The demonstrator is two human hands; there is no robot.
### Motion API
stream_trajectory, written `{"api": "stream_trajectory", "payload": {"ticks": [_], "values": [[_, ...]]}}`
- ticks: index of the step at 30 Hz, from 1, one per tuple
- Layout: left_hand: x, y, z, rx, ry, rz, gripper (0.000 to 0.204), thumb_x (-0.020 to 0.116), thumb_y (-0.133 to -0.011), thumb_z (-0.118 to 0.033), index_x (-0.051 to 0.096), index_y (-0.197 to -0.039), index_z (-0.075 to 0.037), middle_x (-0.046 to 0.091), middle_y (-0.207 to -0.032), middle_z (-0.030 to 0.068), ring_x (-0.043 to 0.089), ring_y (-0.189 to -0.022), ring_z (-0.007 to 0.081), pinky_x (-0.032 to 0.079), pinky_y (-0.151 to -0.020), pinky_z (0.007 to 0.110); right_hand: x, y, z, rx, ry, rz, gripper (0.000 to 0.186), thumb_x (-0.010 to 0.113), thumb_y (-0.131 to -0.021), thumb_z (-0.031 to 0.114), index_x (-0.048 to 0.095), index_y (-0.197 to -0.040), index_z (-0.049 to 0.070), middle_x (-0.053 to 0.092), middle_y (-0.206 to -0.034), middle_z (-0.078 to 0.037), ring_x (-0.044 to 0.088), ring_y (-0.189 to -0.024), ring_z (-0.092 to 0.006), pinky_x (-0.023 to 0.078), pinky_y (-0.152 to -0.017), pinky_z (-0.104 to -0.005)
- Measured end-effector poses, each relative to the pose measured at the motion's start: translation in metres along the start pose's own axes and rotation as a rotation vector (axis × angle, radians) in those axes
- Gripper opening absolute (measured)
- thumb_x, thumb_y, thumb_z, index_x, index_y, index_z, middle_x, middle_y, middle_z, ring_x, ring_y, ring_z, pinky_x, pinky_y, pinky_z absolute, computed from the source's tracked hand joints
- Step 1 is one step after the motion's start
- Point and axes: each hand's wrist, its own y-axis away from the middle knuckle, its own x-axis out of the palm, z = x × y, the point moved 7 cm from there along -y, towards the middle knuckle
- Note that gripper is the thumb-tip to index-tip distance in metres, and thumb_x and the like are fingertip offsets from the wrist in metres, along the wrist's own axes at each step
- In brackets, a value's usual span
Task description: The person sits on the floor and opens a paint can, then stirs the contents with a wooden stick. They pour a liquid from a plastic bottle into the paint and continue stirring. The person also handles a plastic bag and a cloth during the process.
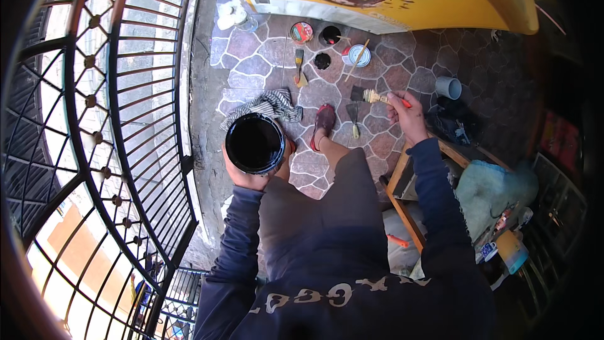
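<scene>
Your left hand (248, 173) grips a round can (255, 143) of glossy black paint by the gate (135, 107). Your right hand (406, 113) pinches a black-tipped brush (371, 96), raised over the paving (251, 63).

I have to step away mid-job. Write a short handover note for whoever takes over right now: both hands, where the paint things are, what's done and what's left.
Left hand: holds a round can of black paint from below, open top up, close to the metal gate.
Right hand: grips a paintbrush, bristles pointing left, over the stone floor, apart from the can.
On the floor ahead: striped rag, more open cans, a scraper, a spare brush.
Done: can open, brush in hand.
Left: how much of the gate is painted cannot be told from here; check before loading the brush.
</scene>
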Motion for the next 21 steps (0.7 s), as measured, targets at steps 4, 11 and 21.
{"api": "stream_trajectory", "payload": {"ticks": [4, 11, 21], "values": [[0.052, -0.052, 0.132, 0.020, -0.252, -0.070, 0.101, 0.097, -0.049, -0.035, 0.051, -0.132, -0.002, 0.064, -0.122, 0.0140, 0.064, -0.112, 0.0281, 0.050, -0.097, 0.038, 0.045, -0.079, -0.045, -0.046, 0.110, 0.045, 0.024, 0.069, -0.093, 0.022, 0.065, -0.106, 0.003, 0.061, -0.076, 0.001, 0.056, -0.062, -0.0057, 0.048, -0.054, -0.0219], [0.163, -0.167, 0.360, -0.107, -0.172, -0.129, 0.106, 0.099, -0.047, -0.036, 0.045, -0.133, -0.005, 0.065, -0.120, 0.0144, 0.065, -0.109, 0.0290, 0.052, -0.094, 0.038, 0.113, -0.148, -0.146, -0.018, 0.338, 0.206, 0.021, 0.069, -0.092, 0.020, 0.066, -0.101, 0.001, 0.065, -0.078, -0.003, 0.061, -0.073, -0.0080, 0.049, -0.063, -0.0272], [0.273, -0.264, 0.515, -0.121, 0.604, -0.186, 0.102, 0.097, -0.052, -0.027, 0.041, -0.135, -0.006, 0.053, -0.134, 0.0123, 0.056, -0.119, 0.0291, 0.052, -0.095, 0.044, 0.126, -0.135, -0.103, -0.360, 0.692, 0.213, 0.014, 0.069, -0.085, 0.014, 0.066, -0.092, 0.002, 0.068, -0.083, -0.016, 0.068, -0.076, -0.0307, 0.051, -0.066, -0.0349]]}}
